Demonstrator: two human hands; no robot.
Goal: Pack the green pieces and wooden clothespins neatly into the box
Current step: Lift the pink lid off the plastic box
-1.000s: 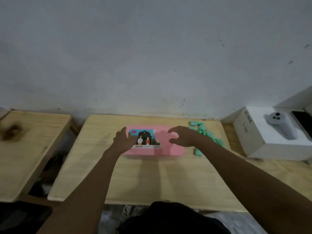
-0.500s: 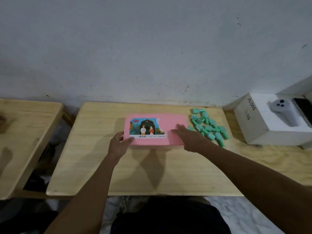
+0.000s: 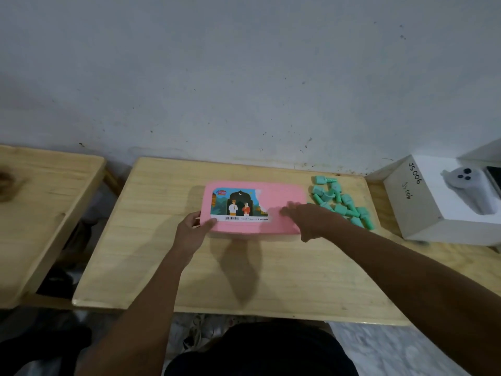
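Nearest the camera lies bare table [image 3: 244, 280], crossed only by the two forearms and their shadows, so nothing has been laid out for packing on this side. Further in, the left hand [image 3: 193, 231] grips the box [image 3: 282, 202] at its near left corner, thumb on top of the lid and fingers curled round the edge. The right hand [image 3: 311, 219] lies over the near right part of the lid with fingers spread and somewhat blurred; it looks open and pressed flat, not closed on anything, though whether its thumb hooks the front edge I cannot tell. The box is pink, with a picture label on its left half, and sits shut in the middle of the table, so packing appears not to have begun (the lid must come off first, and both hands seem placed for that). Just right of the box, the green pieces [image 3: 340, 198] lie in a loose heap on the table, all outside the box and pointing every which way; a few are hidden behind the right wrist. No wooden clothespins can be made out anywhere in view. By this showing the whole job is left: opening, gathering, arranging neatly. Farthest right stands a white carton [image 3: 412, 210], apart from the task.
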